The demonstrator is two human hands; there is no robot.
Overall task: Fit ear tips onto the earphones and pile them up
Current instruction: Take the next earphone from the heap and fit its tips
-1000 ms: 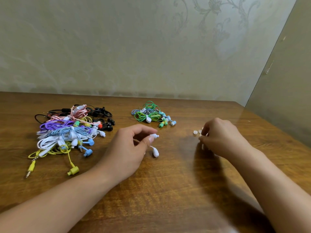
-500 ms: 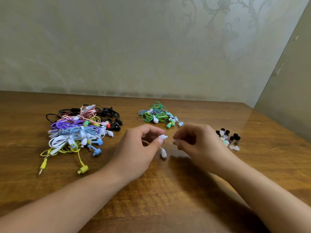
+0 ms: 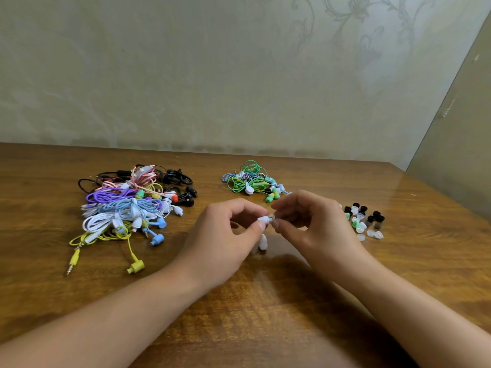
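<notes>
Pinching a white earbud [image 3: 263, 219] between thumb and forefinger, my left hand [image 3: 225, 235] holds it just below the middle of the frame, nozzle pointing right. My right hand [image 3: 310, 224] has come across from the scatter of loose ear tips [image 3: 364, 221] at right of centre, where it was picking a second ago, and its fingertips now pinch a small clear ear tip [image 3: 271, 217] right against that nozzle. Half a second ago the two hands were apart; now tip and bud touch, so I judge the fitting has begun, though I cannot tell whether the tip is seated yet.

The second white earbud [image 3: 263, 241] of the same pair hangs just under my left thumb, and it looks bare, so this pair would need another tip afterwards.

The big tangle of coloured earphones [image 3: 127, 205] sits at middle left on the wooden table [image 3: 265, 314], and a smaller green-and-white pile [image 3: 252, 181] lies above my hands, beyond them. I take the small one for the finished pile and the large one for work waiting, which would put me early in the job.
</notes>
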